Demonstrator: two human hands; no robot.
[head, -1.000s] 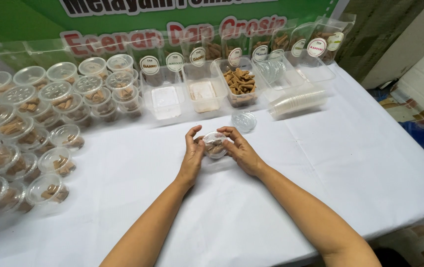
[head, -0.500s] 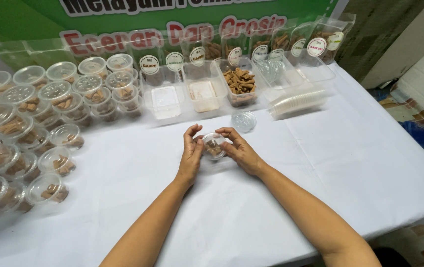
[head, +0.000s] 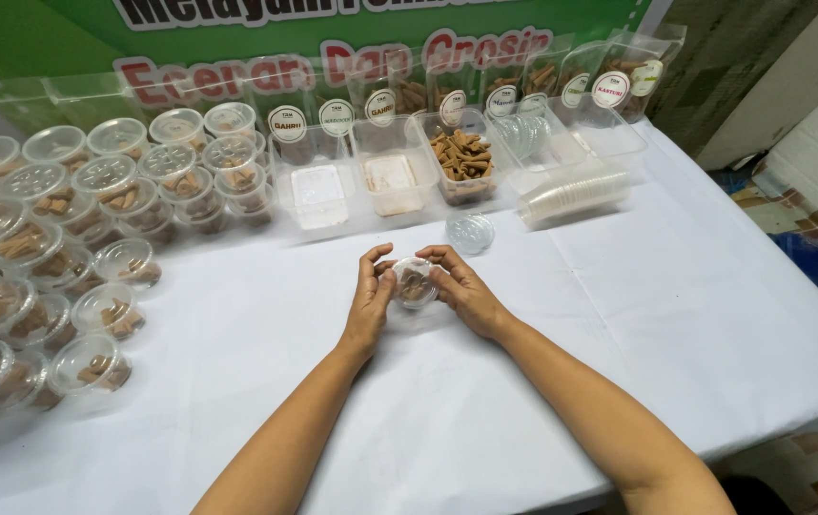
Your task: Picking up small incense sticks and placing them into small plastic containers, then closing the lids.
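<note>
Both of my hands hold one small clear plastic cup (head: 416, 283) with brown cone-shaped pieces inside and a clear lid on top. My left hand (head: 369, 296) grips its left side with the thumb on the rim. My right hand (head: 460, 290) wraps its right side, fingers curled over the lid. The cup is low over the white tablecloth (head: 619, 315), tilted toward me. Just behind my hands a loose clear lid (head: 470, 232) lies flat on the cloth.
Several filled, lidded cups (head: 94, 360) crowd the left side. Behind stand clear rectangular tubs (head: 392, 181), one holding brown cones (head: 461, 157), a lying stack of empty cups (head: 571, 195), and labelled clear bags (head: 619, 86) against a green banner. The table edge drops off at right.
The cup has turned slightly between my fingers and my hands have closed a little tighter around its lid. Everything else on the table is unmoved.
</note>
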